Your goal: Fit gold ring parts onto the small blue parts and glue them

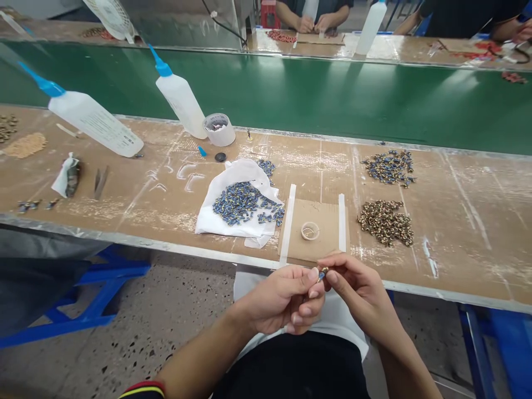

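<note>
Just in front of the table's near edge, my left hand (293, 296) pinches a small blue and gold piece (322, 274) between thumb and forefinger. My right hand (357, 288) meets it from the other side, its fingertips closed at the gold end of the piece. Beyond my hands lies a cardboard pad (324, 244) with white tape strips, bearing a small clear round dish (310, 231). To its left, a white cloth (211, 219) carries a heap of blue and yellow pieces (236, 202). On the right are a pile of gold-brown pieces (386, 221) and a blue-gold pile (390, 167).
Two white bottles (95, 124) (180, 102) with blue nozzles stand or lean at the left, near a tape roll (226, 136). Tweezers (100, 182) lie further left. A green belt (291, 91) runs behind the table, and other people sit beyond it.
</note>
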Motion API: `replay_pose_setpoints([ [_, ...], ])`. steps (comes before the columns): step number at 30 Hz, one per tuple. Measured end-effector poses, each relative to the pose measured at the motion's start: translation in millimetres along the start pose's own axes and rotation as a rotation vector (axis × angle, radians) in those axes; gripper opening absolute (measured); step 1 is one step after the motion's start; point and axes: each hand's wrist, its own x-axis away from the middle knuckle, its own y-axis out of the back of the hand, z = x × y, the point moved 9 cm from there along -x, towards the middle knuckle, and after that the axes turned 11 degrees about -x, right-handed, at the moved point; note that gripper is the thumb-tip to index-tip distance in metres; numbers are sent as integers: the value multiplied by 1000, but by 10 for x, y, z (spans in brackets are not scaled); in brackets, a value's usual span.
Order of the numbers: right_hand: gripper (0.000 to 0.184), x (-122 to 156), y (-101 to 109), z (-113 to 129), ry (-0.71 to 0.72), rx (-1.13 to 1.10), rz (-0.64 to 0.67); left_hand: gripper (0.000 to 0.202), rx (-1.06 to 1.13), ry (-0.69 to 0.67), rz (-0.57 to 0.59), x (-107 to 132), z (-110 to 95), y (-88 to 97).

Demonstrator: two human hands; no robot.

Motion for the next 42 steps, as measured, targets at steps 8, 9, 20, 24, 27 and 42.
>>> replay_pose_setpoints([
  [8, 8, 49, 19, -11, -13, -46, 24, 50, -287, -19, -153, -30, 17, 211],
  [9, 9, 63, 90, -19, -21, -25, 1, 52, -451, -57, -251, 3, -71, 318],
  [20, 35, -778, 2595, 452, 174, 647, -647, 22, -1804, -297, -1302, 624, -1334, 1062],
  [24, 34, -1334, 3104, 522, 195, 686, -737, 17, -1909, -131, -1300, 522, -1335, 1106],
  [27, 38, -1565, 3273, 461, 179, 651, -722, 14, -1916, -117, -1277, 528, -1356, 1130],
  [42, 50, -211, 3129, 59, 205, 547, -805, 25, -1669, -421, -1231, 790, -1663, 1316],
])
